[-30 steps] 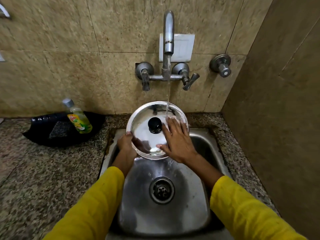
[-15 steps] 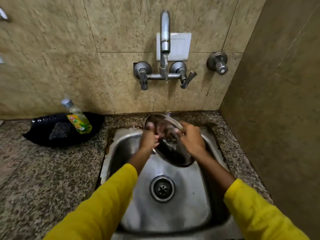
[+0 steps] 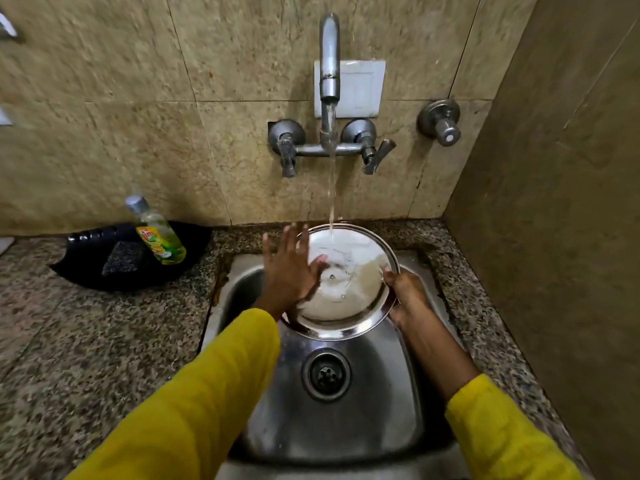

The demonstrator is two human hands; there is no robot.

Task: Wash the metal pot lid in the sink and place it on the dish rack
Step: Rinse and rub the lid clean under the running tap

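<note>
Over the sink (image 3: 391, 403), under the running tap (image 3: 329, 64): the metal pot lid (image 3: 349, 292) is held tilted, underside facing up toward the camera, so the water stream (image 3: 331, 188) lands on its upper inside face and can run off the low edge into the basin. The knob is not visible from this side; only a small rivet shows at the centre.

Right hand (image 3: 408, 296): grip closed on the lid's right rim, thumb over the edge and fingers behind. Judged to carry the lid's weight and set the tilt.

Left hand (image 3: 287, 271): grip released, fingers spread flat, thumb and palm edge lying on the lid's left inner face. Judged to be rubbing the surface under the flow, not holding it.

Step in hand, as judged: rinsing the inside face. Placement not yet begun; no dish rack is in view.

On the granite desk (image 3: 86, 341), left of the sink: a soap bottle (image 3: 157, 237) leaning in a black tray (image 3: 86, 268), with a dark scrub pad (image 3: 121, 258) beside it. Within reach, well apart from the lid.

Risk, as judged: wet rim, one-hand hold; the lid could slip into the basin.
</note>
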